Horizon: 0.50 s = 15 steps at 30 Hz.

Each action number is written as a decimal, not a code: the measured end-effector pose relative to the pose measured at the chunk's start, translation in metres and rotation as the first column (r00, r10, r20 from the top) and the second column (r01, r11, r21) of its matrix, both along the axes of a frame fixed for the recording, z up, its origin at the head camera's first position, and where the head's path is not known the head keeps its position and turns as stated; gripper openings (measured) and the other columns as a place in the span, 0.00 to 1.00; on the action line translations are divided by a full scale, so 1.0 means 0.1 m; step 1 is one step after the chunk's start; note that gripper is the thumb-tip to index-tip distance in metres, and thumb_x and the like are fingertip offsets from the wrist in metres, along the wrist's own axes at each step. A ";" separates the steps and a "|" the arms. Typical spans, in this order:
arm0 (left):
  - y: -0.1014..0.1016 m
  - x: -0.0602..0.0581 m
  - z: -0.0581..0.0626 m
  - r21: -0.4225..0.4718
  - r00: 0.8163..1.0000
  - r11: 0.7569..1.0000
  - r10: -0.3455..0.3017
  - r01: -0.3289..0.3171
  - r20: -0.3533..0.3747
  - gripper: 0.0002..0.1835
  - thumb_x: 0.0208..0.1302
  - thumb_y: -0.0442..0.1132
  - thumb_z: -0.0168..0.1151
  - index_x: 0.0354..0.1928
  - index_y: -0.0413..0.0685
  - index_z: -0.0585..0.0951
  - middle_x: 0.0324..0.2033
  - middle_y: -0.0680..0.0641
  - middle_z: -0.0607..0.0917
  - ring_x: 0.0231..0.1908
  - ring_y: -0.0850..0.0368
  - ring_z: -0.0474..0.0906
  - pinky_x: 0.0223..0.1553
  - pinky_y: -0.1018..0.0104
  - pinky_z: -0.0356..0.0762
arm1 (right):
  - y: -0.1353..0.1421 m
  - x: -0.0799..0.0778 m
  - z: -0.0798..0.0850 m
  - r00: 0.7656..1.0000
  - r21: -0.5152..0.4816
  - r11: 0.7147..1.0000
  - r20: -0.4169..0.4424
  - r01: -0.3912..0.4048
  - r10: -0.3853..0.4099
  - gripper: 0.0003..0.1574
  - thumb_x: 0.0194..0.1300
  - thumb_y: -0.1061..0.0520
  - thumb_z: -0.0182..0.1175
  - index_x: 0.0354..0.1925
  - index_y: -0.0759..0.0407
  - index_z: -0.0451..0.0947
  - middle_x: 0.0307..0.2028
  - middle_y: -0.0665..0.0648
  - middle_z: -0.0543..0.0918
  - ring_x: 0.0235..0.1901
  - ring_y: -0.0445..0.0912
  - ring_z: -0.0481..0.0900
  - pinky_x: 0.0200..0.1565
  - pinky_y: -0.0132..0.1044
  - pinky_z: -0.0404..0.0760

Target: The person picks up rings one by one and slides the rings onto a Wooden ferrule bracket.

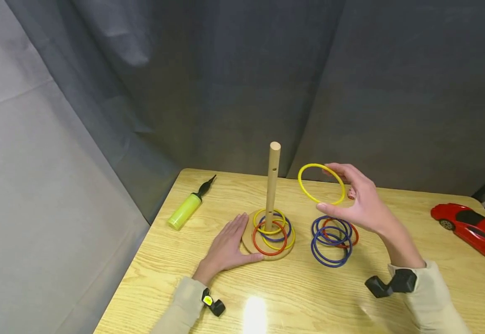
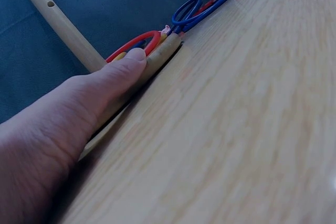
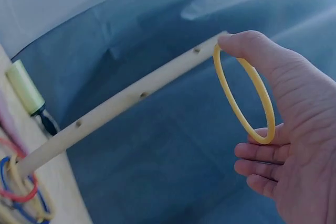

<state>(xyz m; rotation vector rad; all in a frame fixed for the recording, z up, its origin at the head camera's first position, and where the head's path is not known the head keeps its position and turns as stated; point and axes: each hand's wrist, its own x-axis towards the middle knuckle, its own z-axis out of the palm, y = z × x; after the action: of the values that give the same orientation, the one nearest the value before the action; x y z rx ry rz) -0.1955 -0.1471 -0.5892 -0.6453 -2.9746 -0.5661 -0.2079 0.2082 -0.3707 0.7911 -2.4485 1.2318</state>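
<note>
My right hand (image 1: 359, 199) holds a yellow ring (image 1: 300, 181) up in the air, between thumb and fingers. It is to the right of a wooden peg (image 1: 272, 185), which stands upright from a round wooden base (image 1: 248, 236). In the right wrist view the ring (image 3: 269, 108) hangs tilted near the peg's upper end, in front of my palm. My left hand (image 1: 227, 246) rests at the base's left and front edge, fingers straight and thumb on the rim. Red, blue and yellow rings lie round the peg's foot, the red ring (image 1: 269, 254) on top.
Right of the base lies a loose pile of blue rings (image 1: 330, 265) with red among them. A green hand pump (image 1: 185, 211) with a black nozzle lies at the left. A red toy car (image 1: 476, 227) stands at the table's right side. Behind hangs a grey curtain (image 1: 225, 93).
</note>
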 end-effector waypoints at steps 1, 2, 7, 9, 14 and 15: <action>0.00 0.00 0.00 0.002 1.000 1.000 0.000 0.000 0.003 0.71 0.52 0.90 0.48 0.85 0.49 0.44 0.84 0.50 0.47 0.83 0.57 0.40 0.82 0.58 0.45 | -0.02 -0.01 0.06 1.000 -0.013 1.000 -0.023 -0.016 0.015 0.54 0.47 0.63 0.83 0.71 0.54 0.73 0.59 0.50 0.81 0.50 0.37 0.73 0.31 0.32 0.74; 0.00 0.00 0.00 0.004 1.000 1.000 -0.001 0.001 0.002 0.71 0.52 0.90 0.48 0.85 0.49 0.44 0.84 0.50 0.47 0.83 0.58 0.40 0.82 0.58 0.45 | -0.03 -0.01 0.11 0.998 -0.022 0.999 -0.049 -0.027 0.026 0.54 0.46 0.64 0.83 0.71 0.54 0.73 0.59 0.49 0.81 0.50 0.36 0.73 0.25 0.29 0.71; 0.00 0.00 -0.01 0.008 1.000 1.000 -0.002 0.002 -0.002 0.71 0.52 0.90 0.48 0.85 0.49 0.45 0.84 0.50 0.48 0.83 0.57 0.40 0.82 0.58 0.45 | -0.14 -0.06 0.36 0.990 -0.060 0.996 -0.128 -0.069 0.061 0.55 0.42 0.67 0.83 0.70 0.57 0.74 0.59 0.49 0.81 0.58 0.38 0.75 0.49 0.20 0.77; 0.00 -0.01 -0.01 0.008 1.000 1.000 -0.003 0.003 -0.004 0.71 0.52 0.90 0.48 0.85 0.49 0.45 0.84 0.50 0.48 0.83 0.57 0.41 0.82 0.58 0.45 | -0.19 -0.08 0.45 0.988 -0.065 0.996 -0.143 -0.067 0.057 0.55 0.41 0.67 0.84 0.69 0.58 0.75 0.58 0.49 0.81 0.60 0.38 0.76 0.63 0.22 0.70; 0.00 0.00 -0.02 0.019 1.000 1.000 -0.006 0.006 -0.012 0.71 0.52 0.89 0.50 0.85 0.48 0.46 0.84 0.50 0.49 0.83 0.57 0.41 0.82 0.58 0.46 | -0.33 -0.11 0.63 0.988 -0.067 0.997 -0.152 -0.029 0.018 0.55 0.41 0.63 0.86 0.68 0.58 0.75 0.57 0.48 0.82 0.57 0.37 0.75 0.64 0.24 0.70; 0.01 0.00 -0.02 0.021 1.000 1.000 -0.006 0.007 -0.015 0.71 0.52 0.89 0.50 0.85 0.48 0.46 0.84 0.50 0.49 0.83 0.57 0.41 0.82 0.58 0.46 | -0.35 -0.11 0.65 0.988 -0.066 0.998 -0.151 -0.020 0.010 0.55 0.41 0.62 0.86 0.68 0.57 0.75 0.56 0.48 0.82 0.57 0.38 0.75 0.64 0.24 0.70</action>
<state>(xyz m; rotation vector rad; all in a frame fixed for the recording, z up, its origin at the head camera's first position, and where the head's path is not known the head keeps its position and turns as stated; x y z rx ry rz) -0.1957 -0.1464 -0.5910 -0.6550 -2.9498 -0.5898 -0.2193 0.1728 -0.3055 0.8526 -2.2728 1.2070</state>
